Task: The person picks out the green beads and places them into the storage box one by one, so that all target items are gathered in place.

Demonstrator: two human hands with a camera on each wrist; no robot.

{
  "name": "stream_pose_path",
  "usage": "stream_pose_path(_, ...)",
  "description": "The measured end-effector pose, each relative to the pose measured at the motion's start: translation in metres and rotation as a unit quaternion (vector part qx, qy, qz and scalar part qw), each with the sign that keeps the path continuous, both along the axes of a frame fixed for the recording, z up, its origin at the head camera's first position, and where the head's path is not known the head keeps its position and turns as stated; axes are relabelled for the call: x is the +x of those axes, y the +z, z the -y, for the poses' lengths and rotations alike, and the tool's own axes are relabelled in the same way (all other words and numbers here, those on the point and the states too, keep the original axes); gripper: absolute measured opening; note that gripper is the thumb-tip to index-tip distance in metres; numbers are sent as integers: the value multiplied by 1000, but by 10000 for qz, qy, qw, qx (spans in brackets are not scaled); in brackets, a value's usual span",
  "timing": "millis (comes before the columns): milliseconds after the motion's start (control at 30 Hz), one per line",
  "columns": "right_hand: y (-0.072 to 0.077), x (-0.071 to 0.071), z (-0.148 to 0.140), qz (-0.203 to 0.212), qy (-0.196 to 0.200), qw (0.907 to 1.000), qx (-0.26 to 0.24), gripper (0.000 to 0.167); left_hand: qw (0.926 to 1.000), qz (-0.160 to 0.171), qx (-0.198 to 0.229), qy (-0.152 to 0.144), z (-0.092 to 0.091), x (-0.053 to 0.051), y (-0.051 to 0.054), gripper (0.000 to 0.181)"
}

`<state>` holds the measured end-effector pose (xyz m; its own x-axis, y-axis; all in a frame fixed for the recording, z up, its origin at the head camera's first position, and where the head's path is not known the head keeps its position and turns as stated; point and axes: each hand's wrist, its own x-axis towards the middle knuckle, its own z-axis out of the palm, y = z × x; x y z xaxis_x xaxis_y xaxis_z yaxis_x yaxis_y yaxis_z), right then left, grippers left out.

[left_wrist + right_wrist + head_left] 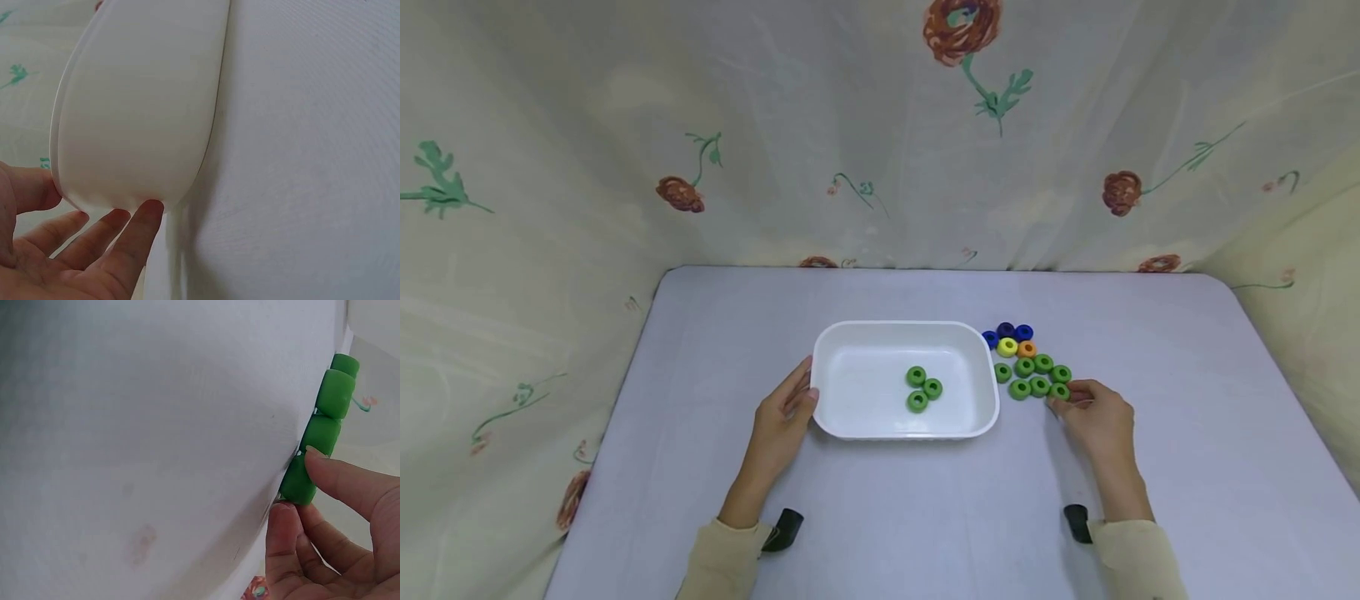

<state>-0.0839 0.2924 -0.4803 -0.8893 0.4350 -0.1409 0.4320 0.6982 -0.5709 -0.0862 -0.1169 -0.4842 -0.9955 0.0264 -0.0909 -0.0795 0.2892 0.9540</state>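
Observation:
A white tray (857, 383) stands mid-table with 3 green beads (932, 388) in it. My left hand (781, 427) holds its left end. In the left wrist view the thumb is at the rim and the fingertips (150, 209) touch the outer wall. Right of the tray lie several more green beads (1025, 367), thick and ring-shaped. My right hand (1101, 421) pinches the nearest right one, a green bead (295, 481), between thumb and fingers. That bead is still in the group, touching its neighbour.
Behind the loose green beads lie a yellow bead (1007, 347), an orange bead (1027, 349) and several blue ones (1023, 333), close to the tray's right edge. A pale cloth covers the table (910, 517). Floral curtains (820, 125) hang behind and at the sides.

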Motion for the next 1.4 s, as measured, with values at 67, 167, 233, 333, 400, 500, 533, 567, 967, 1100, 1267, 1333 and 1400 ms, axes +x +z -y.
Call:
stream_pose_path(67, 0, 0, 0, 48, -23, 10000, 4, 45, 10000, -11, 2, -3, 0, 0, 0, 50)
stream_pose_path(167, -1, 0, 0, 73, -28, 10000, 8, 44, 10000, -17, -12, 8, 0, 0, 1, 50)
stream_pose_path(233, -1, 0, 0, 73, -24, 10000, 10, 44, 10000, -10, -33, 19, 0, 0, 1, 50)
stream_pose_path(333, -1, 0, 0, 60, -8, 10000, 29, 44, 10000, 16, -35, 29, 0, 0, 1, 50)
stream_pose_path(400, -1, 0, 0, 50, -7, 10000, 40, 44, 10000, 35, -29, 38, 0, 0, 1, 50)
stream_pose_path(500, 0, 1, 1, 22, -60, 10000, 32, 45, 10000, 64, -25, 48, 0, 1, 1, 50)
stream_pose_path(533, 1, 1, 1, -5, -75, 10000, 16, 46, 10000, 71, -28, 51, 0, 1, 1, 50)
stream_pose_path(567, 1, 2, 1, -21, -97, 9999, 20, 46, 10000, 75, -35, 55, 0, 1, 1, 50)
stream_pose_path(967, 22, 4, 14, -184, -6, 9997, 172, 46, 10000, 66, 1, 53, -1, 0, 0, 50)
stream_pose_path(1100, 38, 6, 24, -324, 79, 9990, 289, 44, 10000, 75, 9, 50, -1, 1, 0, 50)
stream_pose_path(1267, 59, 9, 45, -632, 317, 9974, 146, 44, 10000, 74, 4, 53, -1, 1, 0, 51)
stream_pose_path(1333, 65, 8, 56, -842, 511, 9951, 105, 43, 10000, 65, -3, 67, -1, 1, 0, 51)
stream_pose_path(1400, 67, 6, 66, -1014, 733, 9921, 37, 41, 9999, 59, 5, 82, -1, 1, 0, 50)
